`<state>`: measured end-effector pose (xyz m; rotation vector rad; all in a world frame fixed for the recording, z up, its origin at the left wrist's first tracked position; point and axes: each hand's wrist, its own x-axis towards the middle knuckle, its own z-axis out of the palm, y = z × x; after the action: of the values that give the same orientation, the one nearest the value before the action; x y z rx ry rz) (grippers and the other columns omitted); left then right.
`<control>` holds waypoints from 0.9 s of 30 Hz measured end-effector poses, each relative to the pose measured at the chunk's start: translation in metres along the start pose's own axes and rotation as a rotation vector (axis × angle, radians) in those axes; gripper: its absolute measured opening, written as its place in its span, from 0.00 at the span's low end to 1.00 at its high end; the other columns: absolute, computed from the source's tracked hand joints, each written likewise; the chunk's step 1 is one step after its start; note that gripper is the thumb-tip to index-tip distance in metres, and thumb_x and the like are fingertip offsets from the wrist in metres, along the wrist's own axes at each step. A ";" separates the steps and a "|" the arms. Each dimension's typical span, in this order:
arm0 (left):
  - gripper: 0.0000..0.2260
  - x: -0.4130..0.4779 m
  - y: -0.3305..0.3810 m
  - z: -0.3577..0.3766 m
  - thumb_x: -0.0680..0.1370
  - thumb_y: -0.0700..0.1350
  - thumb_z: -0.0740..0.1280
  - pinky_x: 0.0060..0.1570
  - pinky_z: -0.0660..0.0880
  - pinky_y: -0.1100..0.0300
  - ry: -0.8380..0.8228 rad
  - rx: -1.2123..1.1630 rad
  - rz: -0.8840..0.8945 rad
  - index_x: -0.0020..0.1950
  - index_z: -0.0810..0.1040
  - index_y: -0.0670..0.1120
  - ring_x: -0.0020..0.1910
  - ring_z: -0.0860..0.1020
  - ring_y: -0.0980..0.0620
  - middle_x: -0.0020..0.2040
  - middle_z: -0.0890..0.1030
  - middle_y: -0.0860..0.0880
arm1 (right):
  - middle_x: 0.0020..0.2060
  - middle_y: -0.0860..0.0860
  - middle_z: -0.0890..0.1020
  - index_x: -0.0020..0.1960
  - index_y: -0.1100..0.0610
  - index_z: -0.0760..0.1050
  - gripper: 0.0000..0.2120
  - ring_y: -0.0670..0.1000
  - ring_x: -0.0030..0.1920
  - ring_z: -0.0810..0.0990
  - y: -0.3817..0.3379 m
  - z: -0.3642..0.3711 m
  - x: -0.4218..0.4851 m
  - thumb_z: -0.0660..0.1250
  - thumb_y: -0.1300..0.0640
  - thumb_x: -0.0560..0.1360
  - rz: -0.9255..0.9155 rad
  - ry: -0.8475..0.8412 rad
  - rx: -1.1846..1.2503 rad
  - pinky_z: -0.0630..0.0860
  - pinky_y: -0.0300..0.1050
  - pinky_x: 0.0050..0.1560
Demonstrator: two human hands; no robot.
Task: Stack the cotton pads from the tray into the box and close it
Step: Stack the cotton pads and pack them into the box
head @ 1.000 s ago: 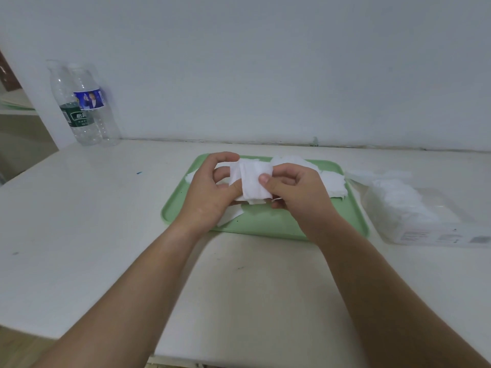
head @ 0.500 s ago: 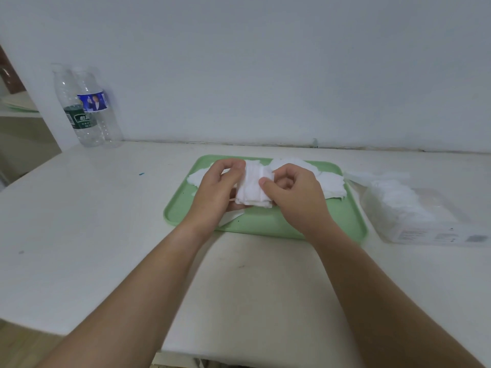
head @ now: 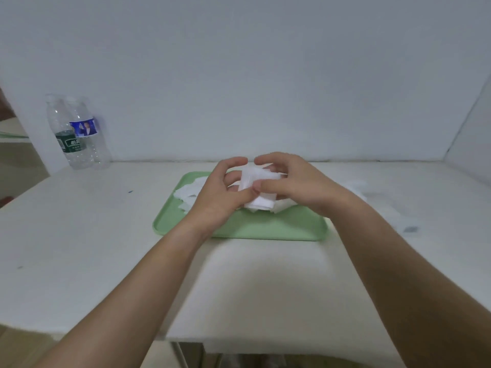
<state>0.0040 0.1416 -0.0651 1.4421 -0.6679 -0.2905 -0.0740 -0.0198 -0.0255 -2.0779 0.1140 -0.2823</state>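
My left hand (head: 220, 199) and right hand (head: 299, 187) curl fingers round a stack of cotton pads (head: 259, 191) over the tray (head: 265, 228); loose pads (head: 189, 193) lie there, so I judge boxing and closing are not yet done.

plain pale wall (head: 239, 75) behind a white table (head: 79, 248); two bottles (head: 77, 134) far left

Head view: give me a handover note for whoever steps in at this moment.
Left hand and right hand: both pinch a stack of white square cotton pads over the green plastic tray.
Loose white pads lie on the tray's left part.
Clear plastic box sits right of the tray, blurred; lid state unclear.
Done: one stack gathered.
Left: put it in the box, stack the rest, close it.
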 end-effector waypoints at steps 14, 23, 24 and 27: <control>0.16 0.031 0.001 0.145 0.75 0.48 0.75 0.51 0.73 0.62 -0.108 0.316 -0.081 0.62 0.77 0.50 0.54 0.79 0.53 0.58 0.80 0.51 | 0.50 0.55 0.83 0.51 0.54 0.81 0.11 0.50 0.45 0.82 0.045 -0.194 -0.072 0.73 0.63 0.71 0.140 0.267 -0.299 0.79 0.47 0.50; 0.52 0.052 -0.010 0.179 0.65 0.61 0.81 0.76 0.57 0.51 -0.380 0.752 -0.095 0.81 0.56 0.52 0.80 0.54 0.48 0.80 0.57 0.50 | 0.50 0.47 0.82 0.53 0.51 0.81 0.15 0.49 0.50 0.80 0.107 -0.207 -0.057 0.73 0.62 0.68 0.200 0.137 -0.684 0.76 0.43 0.49; 0.54 0.052 -0.010 0.181 0.64 0.60 0.81 0.76 0.57 0.52 -0.405 0.794 -0.073 0.82 0.55 0.51 0.80 0.54 0.48 0.80 0.57 0.50 | 0.49 0.46 0.82 0.53 0.51 0.81 0.14 0.49 0.50 0.80 0.109 -0.204 -0.052 0.73 0.62 0.69 0.203 0.103 -0.697 0.75 0.41 0.46; 0.55 0.058 -0.014 0.186 0.63 0.59 0.82 0.73 0.62 0.53 -0.435 0.805 -0.085 0.82 0.54 0.50 0.78 0.60 0.49 0.79 0.61 0.49 | 0.47 0.43 0.83 0.52 0.49 0.81 0.13 0.48 0.49 0.80 0.114 -0.197 -0.035 0.72 0.60 0.70 0.201 0.032 -0.743 0.75 0.41 0.46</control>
<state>-0.0556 -0.0441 -0.0667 2.2068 -1.1591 -0.4351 -0.1528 -0.2363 -0.0352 -2.7679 0.5079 -0.1580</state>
